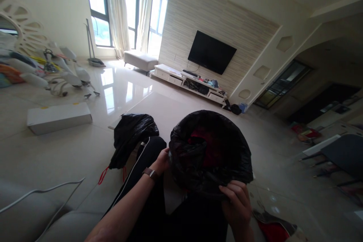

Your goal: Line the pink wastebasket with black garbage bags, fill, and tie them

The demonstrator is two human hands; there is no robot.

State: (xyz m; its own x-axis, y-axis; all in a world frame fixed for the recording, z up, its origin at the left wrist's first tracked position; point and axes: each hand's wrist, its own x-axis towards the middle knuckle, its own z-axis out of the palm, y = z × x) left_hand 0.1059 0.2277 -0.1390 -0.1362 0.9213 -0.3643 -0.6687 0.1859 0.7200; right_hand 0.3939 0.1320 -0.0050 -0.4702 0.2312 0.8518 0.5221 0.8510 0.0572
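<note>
A black plastic garbage bag [181, 174] is spread wide in front of my knees, its mouth facing up and a dark red shape showing inside. My left hand [162, 160], with a watch on the wrist, grips the bag's left edge. At the lower right of the rim, my right hand [236, 200] pinches the plastic with its fingers closed. What supports the bag underneath is hidden. Beside my left knee sits another black garbage bag [133, 132] with red drawstrings.
A white box [61, 119] lies on the tiled floor to the left, near a pile of white-armed fixtures [66, 70]. A low TV cabinet [181, 79] runs along the far wall. Dark chairs [343, 155] stand at right; a white cable [42, 191] crosses the seat at lower left.
</note>
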